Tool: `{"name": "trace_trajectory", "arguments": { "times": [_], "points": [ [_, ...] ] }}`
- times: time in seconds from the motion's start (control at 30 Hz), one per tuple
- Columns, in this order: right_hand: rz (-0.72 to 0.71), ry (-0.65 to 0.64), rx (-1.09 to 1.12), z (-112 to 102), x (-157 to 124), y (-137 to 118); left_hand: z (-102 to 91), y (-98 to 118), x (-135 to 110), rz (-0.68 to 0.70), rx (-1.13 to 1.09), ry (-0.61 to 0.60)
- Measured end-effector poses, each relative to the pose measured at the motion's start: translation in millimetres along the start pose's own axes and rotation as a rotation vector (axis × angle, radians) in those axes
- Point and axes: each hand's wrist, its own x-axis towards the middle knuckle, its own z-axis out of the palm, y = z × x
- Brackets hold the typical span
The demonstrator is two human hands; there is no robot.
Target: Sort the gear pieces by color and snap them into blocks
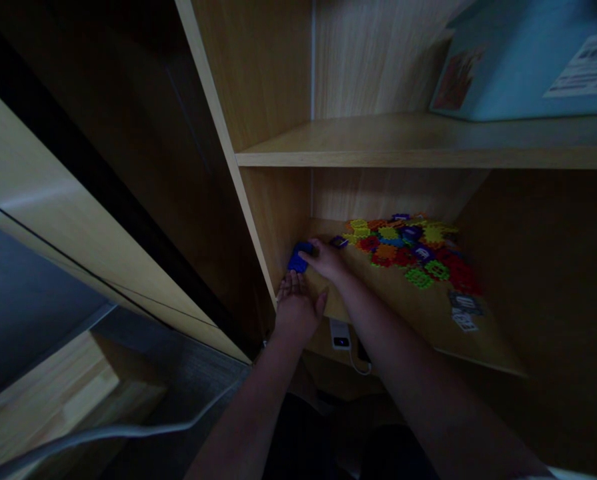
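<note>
A blue plastic piece lies at the left end of the lower shelf, close to the side panel. My right hand has its thumb on the face of this piece and its fingers curled behind the far edge. At the near edge of the blue piece, my left hand lies palm down with its fingers stretched out, fingertips touching or almost touching it. Just beyond my right hand is a small dark purple piece. To the right spreads a pile of colourful plastic gears in yellow, orange, red, green and purple.
Grey and white pieces sit on the shelf's right part. An upper shelf holds a light blue box. Below the lower shelf's front edge is a white device with a cable. A wooden block-like piece stands at lower left.
</note>
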Motion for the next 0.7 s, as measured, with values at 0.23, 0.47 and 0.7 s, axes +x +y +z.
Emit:
{"name": "trace_trajectory", "arguments": {
  "times": [0.23,0.47,0.7],
  "points": [
    [0.068,-0.024,0.021,-6.0,-2.1,-7.2,-2.5,-0.7,1.6,0.008,-0.011,0.005],
    [0.093,-0.059,0.065,-6.5,-3.0,-10.5,-3.1,-0.5,3.0,0.011,-0.022,0.024],
    [0.101,-0.025,0.045,-5.3,-1.6,-9.0,-3.4,-0.4,1.9,0.007,-0.011,-0.011]
  ]
}}
